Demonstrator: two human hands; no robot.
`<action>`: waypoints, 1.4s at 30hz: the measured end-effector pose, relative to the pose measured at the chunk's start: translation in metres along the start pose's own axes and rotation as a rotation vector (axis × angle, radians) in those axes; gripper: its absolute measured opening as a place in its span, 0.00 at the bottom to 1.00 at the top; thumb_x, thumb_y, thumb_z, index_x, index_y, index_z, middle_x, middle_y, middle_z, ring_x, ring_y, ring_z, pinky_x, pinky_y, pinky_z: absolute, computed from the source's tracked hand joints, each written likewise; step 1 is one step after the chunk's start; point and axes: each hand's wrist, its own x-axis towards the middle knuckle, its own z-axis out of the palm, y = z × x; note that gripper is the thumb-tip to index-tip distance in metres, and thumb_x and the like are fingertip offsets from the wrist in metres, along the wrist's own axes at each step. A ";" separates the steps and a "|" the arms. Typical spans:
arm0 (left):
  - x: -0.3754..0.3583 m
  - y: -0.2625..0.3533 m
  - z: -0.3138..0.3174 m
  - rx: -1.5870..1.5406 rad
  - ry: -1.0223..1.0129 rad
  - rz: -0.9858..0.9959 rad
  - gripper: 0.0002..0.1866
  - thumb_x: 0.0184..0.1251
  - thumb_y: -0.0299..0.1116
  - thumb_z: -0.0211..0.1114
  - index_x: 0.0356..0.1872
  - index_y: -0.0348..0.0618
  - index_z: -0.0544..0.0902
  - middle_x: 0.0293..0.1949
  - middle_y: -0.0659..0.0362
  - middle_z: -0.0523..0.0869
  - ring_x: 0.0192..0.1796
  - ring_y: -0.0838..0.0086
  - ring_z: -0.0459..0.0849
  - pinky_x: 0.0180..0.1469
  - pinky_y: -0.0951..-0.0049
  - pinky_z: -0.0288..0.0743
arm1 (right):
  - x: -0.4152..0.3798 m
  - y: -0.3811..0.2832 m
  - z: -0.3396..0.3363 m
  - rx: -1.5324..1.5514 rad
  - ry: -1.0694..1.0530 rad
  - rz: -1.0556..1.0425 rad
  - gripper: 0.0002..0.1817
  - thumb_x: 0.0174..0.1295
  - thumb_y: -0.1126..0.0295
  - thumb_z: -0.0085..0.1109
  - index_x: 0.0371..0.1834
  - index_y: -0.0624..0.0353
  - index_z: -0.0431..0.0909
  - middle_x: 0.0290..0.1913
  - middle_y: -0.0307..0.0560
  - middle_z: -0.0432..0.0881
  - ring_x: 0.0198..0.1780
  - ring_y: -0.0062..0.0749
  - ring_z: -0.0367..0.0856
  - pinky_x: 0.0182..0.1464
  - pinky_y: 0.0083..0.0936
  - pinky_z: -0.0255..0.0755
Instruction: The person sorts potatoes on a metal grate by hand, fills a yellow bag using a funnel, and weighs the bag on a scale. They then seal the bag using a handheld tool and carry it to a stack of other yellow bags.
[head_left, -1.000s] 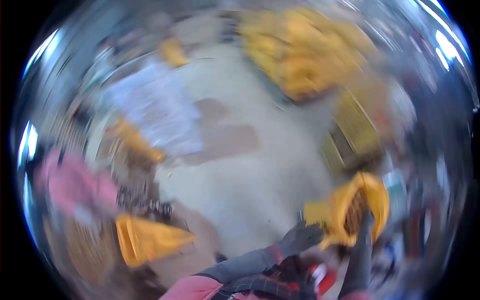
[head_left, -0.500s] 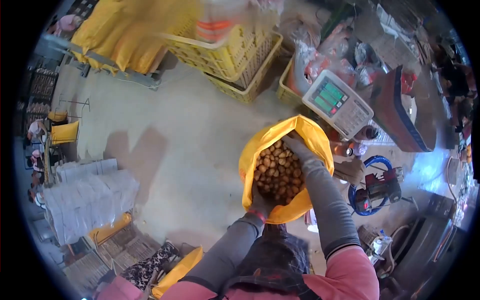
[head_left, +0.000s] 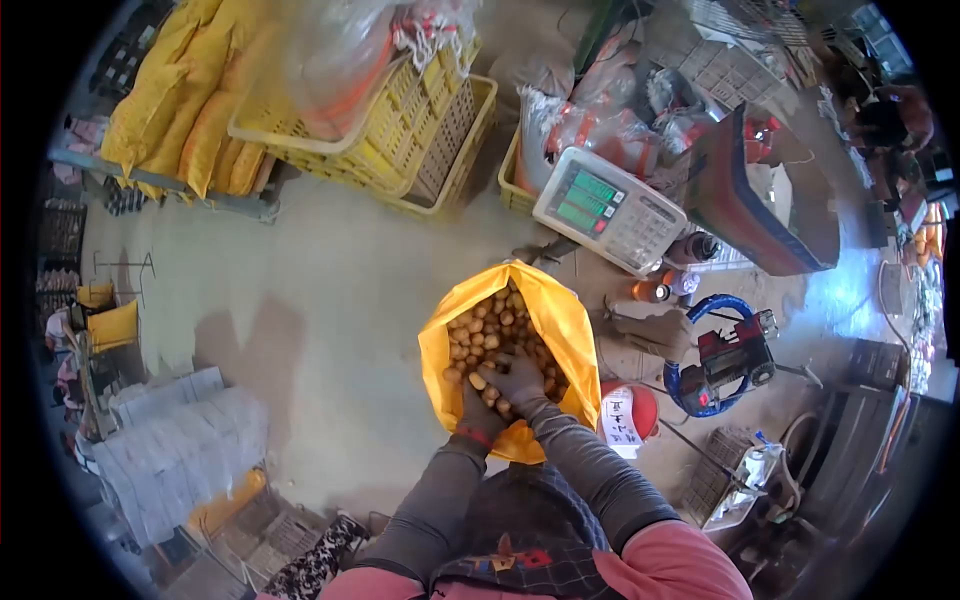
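A yellow woven bag (head_left: 560, 325) stands upright with its mouth wide, directly in front of me. Inside lie many small, round brown potatoes (head_left: 478, 335). My right hand (head_left: 520, 381), in a dark glove, reaches in over the near rim. Its fingers are apart and bent over the potatoes, with a paler one close to the fingertips. My left hand (head_left: 480, 413), also gloved and with a red band at the wrist, is just inside the near left rim beside the right hand. Its fingers are partly hidden among the potatoes, so their grip does not show.
A scale display (head_left: 612, 208) stands beyond the bag. Yellow crates (head_left: 425, 140) and filled yellow sacks (head_left: 165, 110) are at the back. On the right are a blue ring-shaped hose (head_left: 672, 385) and a red bucket (head_left: 645, 408). White bundles (head_left: 180, 440) sit at left.
My right hand has come from the bag's far right side to its near middle, beside my left hand. The view has shifted, and the red bucket shows more fully.
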 end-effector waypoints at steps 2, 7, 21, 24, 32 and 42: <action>0.030 0.001 -0.052 -0.191 -0.644 -0.177 0.24 0.67 0.64 0.46 0.47 0.60 0.77 0.31 0.70 0.79 0.33 0.78 0.78 0.34 0.71 0.77 | -0.016 -0.010 -0.008 0.054 0.061 -0.007 0.27 0.49 0.44 0.67 0.45 0.52 0.86 0.54 0.52 0.76 0.57 0.49 0.75 0.61 0.37 0.70; -0.065 -0.004 0.014 -0.023 -0.444 -0.126 0.24 0.68 0.64 0.43 0.43 0.60 0.80 0.23 0.73 0.79 0.30 0.78 0.80 0.31 0.71 0.78 | -0.064 -0.065 -0.042 -0.107 0.236 -0.093 0.25 0.48 0.43 0.65 0.43 0.46 0.86 0.53 0.47 0.77 0.57 0.49 0.73 0.59 0.41 0.72; -0.258 0.060 -0.104 -0.210 -0.723 0.455 0.14 0.70 0.49 0.46 0.29 0.58 0.74 0.09 0.75 0.62 0.08 0.82 0.58 0.09 0.77 0.51 | -0.211 -0.226 0.087 -0.548 0.045 -0.738 0.22 0.52 0.42 0.59 0.42 0.43 0.84 0.56 0.41 0.76 0.62 0.49 0.67 0.62 0.40 0.67; -0.351 0.070 -0.170 -0.423 -0.607 0.632 0.11 0.69 0.47 0.48 0.30 0.60 0.73 0.09 0.76 0.62 0.08 0.83 0.57 0.10 0.77 0.50 | -0.266 -0.252 0.177 -0.598 -0.106 -0.912 0.21 0.52 0.44 0.58 0.41 0.44 0.85 0.54 0.42 0.77 0.61 0.46 0.68 0.61 0.40 0.68; -0.456 0.040 -0.488 -0.841 -0.599 1.245 0.11 0.73 0.45 0.46 0.32 0.59 0.74 0.12 0.77 0.67 0.12 0.85 0.64 0.18 0.80 0.66 | -0.504 -0.253 0.431 -0.707 -0.653 -1.319 0.22 0.50 0.46 0.60 0.43 0.45 0.85 0.57 0.43 0.75 0.62 0.46 0.68 0.61 0.40 0.69; -0.622 -0.102 -0.741 -1.300 -0.467 1.859 0.15 0.70 0.49 0.49 0.34 0.49 0.75 0.10 0.73 0.62 0.09 0.82 0.60 0.10 0.79 0.57 | -0.783 -0.146 0.652 -0.602 -1.365 -1.684 0.19 0.46 0.47 0.65 0.38 0.43 0.87 0.51 0.42 0.78 0.60 0.47 0.69 0.60 0.38 0.70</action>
